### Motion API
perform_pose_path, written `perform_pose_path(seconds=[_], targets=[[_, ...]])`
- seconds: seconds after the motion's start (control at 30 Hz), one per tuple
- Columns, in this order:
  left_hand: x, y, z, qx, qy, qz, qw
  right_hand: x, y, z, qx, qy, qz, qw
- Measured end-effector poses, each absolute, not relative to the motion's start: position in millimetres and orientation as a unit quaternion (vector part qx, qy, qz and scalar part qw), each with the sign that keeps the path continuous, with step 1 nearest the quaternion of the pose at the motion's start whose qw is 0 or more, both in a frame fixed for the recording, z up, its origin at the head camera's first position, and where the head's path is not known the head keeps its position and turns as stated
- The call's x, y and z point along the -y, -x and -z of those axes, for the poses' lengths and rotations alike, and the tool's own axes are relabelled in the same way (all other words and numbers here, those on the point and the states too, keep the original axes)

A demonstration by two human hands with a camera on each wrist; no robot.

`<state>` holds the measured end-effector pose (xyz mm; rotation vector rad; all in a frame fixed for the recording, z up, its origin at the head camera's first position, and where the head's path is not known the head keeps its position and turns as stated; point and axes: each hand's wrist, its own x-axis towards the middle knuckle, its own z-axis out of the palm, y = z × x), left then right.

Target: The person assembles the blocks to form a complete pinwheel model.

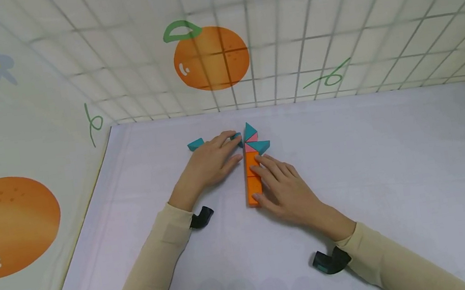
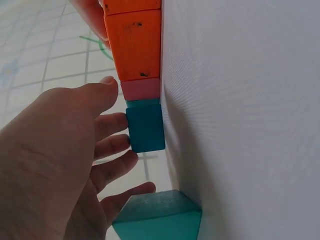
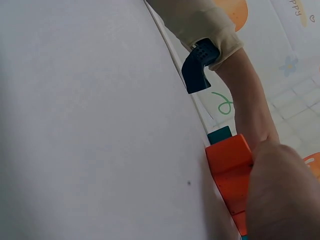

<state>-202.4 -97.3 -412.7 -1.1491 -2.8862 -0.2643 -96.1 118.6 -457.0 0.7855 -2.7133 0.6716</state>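
Observation:
Two orange blocks [image 1: 254, 189] lie end to end in a column. Beyond them are pink pieces [image 1: 250, 147] and teal triangular blocks [image 1: 261, 146], one pointing away and one to the right. My left hand [image 1: 210, 163] touches another teal block [image 2: 146, 128] at the column's upper left with its fingertips, fingers loosely extended and partly covering it in the head view. My right hand [image 1: 290, 191] rests its extended fingertips and thumb along the orange blocks' right side. In the right wrist view, that hand hides part of the orange blocks [image 3: 230, 167].
A separate teal block [image 1: 195, 144] lies left of the column, beside my left hand; it shows large in the left wrist view. The white tabletop [image 1: 373, 160] ends at a hanging sheet [image 1: 279, 34] with grid lines and printed oranges. Black wrist devices sit at both sleeves.

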Motion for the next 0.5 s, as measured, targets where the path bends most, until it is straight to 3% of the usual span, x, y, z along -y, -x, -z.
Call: perform_pose_path(seconds=[0.5], targets=[[93.8,202.2,413.6,0.928,0.367,0.071,0.008,-118.9,95.9,456.8,0.927,-0.27,-0.232,0.117]])
